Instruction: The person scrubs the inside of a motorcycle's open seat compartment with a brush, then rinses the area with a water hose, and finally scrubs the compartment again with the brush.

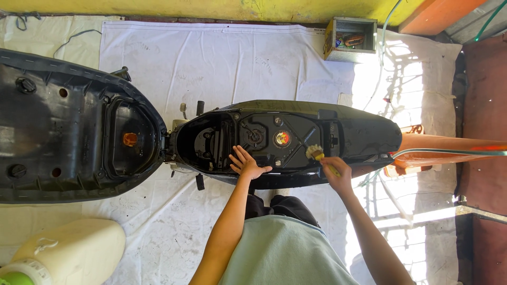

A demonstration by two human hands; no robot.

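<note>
Above right hand (pixel 338 171), brush (pixel 315 153), gripped

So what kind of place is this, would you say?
Probably an informal outdoor repair spot. A scooter with its seat flipped up stands on a white ground sheet, a small parts box sits nearby, and the right hand holds a brush.

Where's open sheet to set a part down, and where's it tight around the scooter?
Open: the white sheet between the yellow wall and the scooter body, left of the small box. Also the strip between the raised seat, the pale jug and the left arm.

Tight: the under-seat tub, with the left hand on its rim and the right hand holding a brush.
</note>
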